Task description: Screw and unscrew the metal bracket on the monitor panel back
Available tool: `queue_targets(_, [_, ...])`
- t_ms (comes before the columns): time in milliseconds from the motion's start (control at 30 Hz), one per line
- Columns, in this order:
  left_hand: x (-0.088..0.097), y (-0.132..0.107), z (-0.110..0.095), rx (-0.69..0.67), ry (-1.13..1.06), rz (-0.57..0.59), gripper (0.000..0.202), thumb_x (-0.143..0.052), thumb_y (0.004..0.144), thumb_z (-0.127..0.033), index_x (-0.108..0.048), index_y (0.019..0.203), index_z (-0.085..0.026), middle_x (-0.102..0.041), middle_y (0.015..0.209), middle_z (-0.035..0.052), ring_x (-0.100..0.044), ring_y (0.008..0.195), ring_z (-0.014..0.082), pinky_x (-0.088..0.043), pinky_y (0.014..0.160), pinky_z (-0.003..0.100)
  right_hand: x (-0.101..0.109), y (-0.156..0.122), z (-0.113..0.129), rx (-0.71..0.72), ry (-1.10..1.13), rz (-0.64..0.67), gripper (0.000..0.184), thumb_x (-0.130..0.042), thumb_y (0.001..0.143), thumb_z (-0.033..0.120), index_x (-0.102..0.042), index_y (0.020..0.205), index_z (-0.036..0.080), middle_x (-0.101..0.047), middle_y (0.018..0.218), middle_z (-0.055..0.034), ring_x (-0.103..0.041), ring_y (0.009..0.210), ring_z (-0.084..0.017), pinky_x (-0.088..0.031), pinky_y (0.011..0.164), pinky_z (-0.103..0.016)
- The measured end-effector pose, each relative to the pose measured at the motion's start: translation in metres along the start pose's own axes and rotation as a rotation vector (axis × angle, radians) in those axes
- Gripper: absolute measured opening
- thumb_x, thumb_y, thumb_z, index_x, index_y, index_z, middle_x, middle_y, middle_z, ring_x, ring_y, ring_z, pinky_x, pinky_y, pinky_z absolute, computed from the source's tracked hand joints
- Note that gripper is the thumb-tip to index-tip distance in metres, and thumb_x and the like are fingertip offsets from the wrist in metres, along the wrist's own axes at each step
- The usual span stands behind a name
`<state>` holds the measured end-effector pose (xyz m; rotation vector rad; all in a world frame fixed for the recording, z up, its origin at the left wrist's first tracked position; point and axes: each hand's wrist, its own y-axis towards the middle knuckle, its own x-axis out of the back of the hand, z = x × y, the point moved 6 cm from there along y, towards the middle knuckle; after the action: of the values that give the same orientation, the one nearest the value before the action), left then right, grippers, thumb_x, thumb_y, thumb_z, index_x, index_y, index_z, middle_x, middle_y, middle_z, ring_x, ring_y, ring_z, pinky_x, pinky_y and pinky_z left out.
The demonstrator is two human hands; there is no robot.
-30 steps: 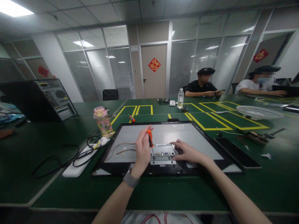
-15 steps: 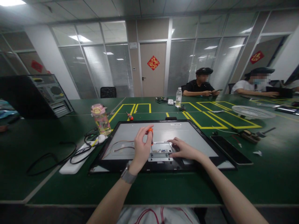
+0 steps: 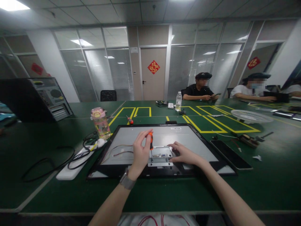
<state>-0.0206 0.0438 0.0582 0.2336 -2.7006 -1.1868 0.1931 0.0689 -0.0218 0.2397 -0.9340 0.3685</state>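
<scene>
A monitor panel lies face down, its grey metal back and black frame showing. On its near middle part sits a silver metal bracket with a row of connectors. My left hand is closed round the orange and black handle of a screwdriver. The shaft stands nearly upright, its tip at the bracket's left side; any screw there is too small to make out. My right hand grips the bracket's right side between thumb and fingers. Thin cables run over the panel to the left.
Left of the panel are a white power strip with black cords and a pink-lidded bottle. A second screwdriver lies behind it. To the right rest a phone and a small tool. Two people sit across the table.
The view has tilted up slightly, so everything sits a little lower. The screwdriver's handle shows more below my left fingers. My right hand has kept its place at the bracket.
</scene>
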Motion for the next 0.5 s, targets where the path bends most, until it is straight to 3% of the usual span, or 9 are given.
queue_targets(133, [0.0024, 0.0018, -0.0022, -0.041, 0.033, -0.045, 0.016, -0.059, 0.089, -0.024, -0.072, 0.097, -0.020, -0.062, 0.086, 0.0034, -0.059, 0.080, 0.0159, -0.049, 0.076, 0.028, 0.0003, -0.0007, 0.0007, -0.008, 0.009, -0.001, 0.065, -0.078, 0.074, 0.040, -0.056, 0.132, 0.022, -0.054, 0.110, -0.0066, -0.058, 0.100, -0.025, -0.048, 0.091, -0.036])
queue_targets(333, [0.0007, 0.0008, 0.0055, 0.019, -0.033, -0.004, 0.028, -0.045, 0.095, -0.022, -0.070, 0.109, -0.021, -0.068, 0.105, 0.0081, -0.062, 0.099, 0.0197, -0.049, 0.088, 0.033, 0.0016, -0.0033, 0.0048, -0.046, 0.007, 0.014, 0.063, -0.075, 0.075, 0.037, -0.055, 0.132, 0.020, -0.055, 0.113, -0.0078, -0.057, 0.103, -0.026, -0.047, 0.093, -0.036])
queue_targets(500, [0.0033, 0.0035, 0.0042, 0.019, 0.013, -0.016, 0.018, -0.057, 0.090, -0.024, -0.072, 0.100, -0.021, -0.064, 0.090, 0.0043, -0.060, 0.085, 0.0169, -0.049, 0.079, 0.028, 0.0016, -0.0039, 0.0052, -0.054, 0.011, 0.024, 0.065, -0.075, 0.076, 0.038, -0.053, 0.135, 0.019, -0.053, 0.116, -0.0087, -0.057, 0.105, -0.026, -0.046, 0.096, -0.036])
